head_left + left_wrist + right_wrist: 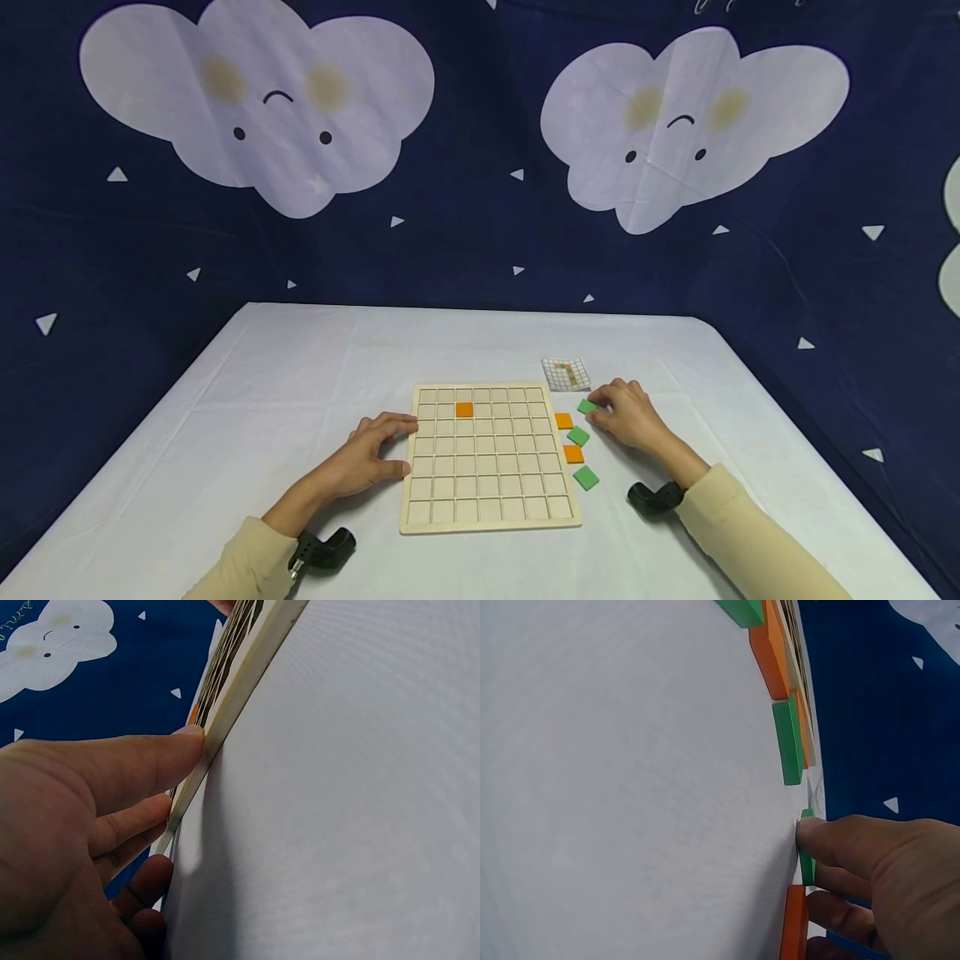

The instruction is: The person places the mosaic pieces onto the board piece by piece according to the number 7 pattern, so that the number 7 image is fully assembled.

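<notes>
A pale wooden grid board (452, 487) lies on the table with an orange square tile (464, 410) in one cell of its upper part. My left hand (360, 462) rests against the board's left edge, thumb and fingertips touching it, fingers fairly straight. Right of the board, my right hand (633, 417) pinches a green square tile (587, 407) between thumb and fingers. In the right wrist view that green tile (808, 859) stands at the thumb tip, and an orange tile (794, 926) lies by the other fingers, hidden from the head view.
Along the board's right edge lie more tiles: an upper orange tile (563, 421), a green tile (578, 436), a lower orange tile (573, 454) and a green tile (586, 477). A pattern card (567, 375) lies beyond them on the white-covered table (300, 358). A dark cloud-print cloth (480, 167) hangs behind.
</notes>
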The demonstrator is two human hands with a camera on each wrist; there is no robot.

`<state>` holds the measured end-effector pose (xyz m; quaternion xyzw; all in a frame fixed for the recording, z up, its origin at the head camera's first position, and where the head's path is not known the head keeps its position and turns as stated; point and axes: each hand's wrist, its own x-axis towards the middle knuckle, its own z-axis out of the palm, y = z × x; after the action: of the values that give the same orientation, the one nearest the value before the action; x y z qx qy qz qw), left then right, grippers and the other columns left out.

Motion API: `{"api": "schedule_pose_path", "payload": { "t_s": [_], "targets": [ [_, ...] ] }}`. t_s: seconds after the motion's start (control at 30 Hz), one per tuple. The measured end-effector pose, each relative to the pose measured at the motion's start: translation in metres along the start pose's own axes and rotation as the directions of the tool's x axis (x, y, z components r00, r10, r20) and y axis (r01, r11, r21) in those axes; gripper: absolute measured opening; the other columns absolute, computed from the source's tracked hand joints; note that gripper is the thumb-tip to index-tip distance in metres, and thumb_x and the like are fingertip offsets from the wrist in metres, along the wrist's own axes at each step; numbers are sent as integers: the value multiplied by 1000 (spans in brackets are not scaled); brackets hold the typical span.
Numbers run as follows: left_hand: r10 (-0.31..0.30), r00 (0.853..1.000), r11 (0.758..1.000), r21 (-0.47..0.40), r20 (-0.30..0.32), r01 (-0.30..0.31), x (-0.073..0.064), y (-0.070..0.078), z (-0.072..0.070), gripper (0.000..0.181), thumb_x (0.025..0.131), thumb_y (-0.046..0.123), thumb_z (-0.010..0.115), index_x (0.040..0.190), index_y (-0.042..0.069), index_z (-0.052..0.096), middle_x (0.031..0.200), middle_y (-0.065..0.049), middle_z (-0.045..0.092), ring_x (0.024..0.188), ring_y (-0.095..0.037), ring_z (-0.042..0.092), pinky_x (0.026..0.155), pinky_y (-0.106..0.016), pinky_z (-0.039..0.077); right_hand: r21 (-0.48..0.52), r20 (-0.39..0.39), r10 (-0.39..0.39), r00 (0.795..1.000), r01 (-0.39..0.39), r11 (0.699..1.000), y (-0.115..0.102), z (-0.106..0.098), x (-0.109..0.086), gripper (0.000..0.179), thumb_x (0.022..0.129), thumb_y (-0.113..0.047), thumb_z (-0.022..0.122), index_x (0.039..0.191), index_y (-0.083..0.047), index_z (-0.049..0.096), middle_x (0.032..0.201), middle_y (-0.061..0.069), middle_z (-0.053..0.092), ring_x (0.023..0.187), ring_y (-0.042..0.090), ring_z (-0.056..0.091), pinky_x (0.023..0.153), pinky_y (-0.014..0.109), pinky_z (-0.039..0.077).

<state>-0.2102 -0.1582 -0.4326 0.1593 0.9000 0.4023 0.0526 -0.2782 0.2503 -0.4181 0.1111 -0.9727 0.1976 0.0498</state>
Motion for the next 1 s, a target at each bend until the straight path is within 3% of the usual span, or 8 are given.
{"api": "schedule_pose_path", "payload": {
  "t_s": [1.0],
  "targets": [
    [2, 1000, 1000, -12, 12, -2, -1, 2, -2, 55, 76, 15, 75, 128, 12, 57, 142, -2, 46, 116, -19, 37, 102, -48, 24, 30, -28, -31, 999, 32, 999, -7, 0, -3, 27, 79, -16, 70, 104, -7, 70, 93, 5, 61, 85, 20, 43, 73, 31, 30]
  ]
}}
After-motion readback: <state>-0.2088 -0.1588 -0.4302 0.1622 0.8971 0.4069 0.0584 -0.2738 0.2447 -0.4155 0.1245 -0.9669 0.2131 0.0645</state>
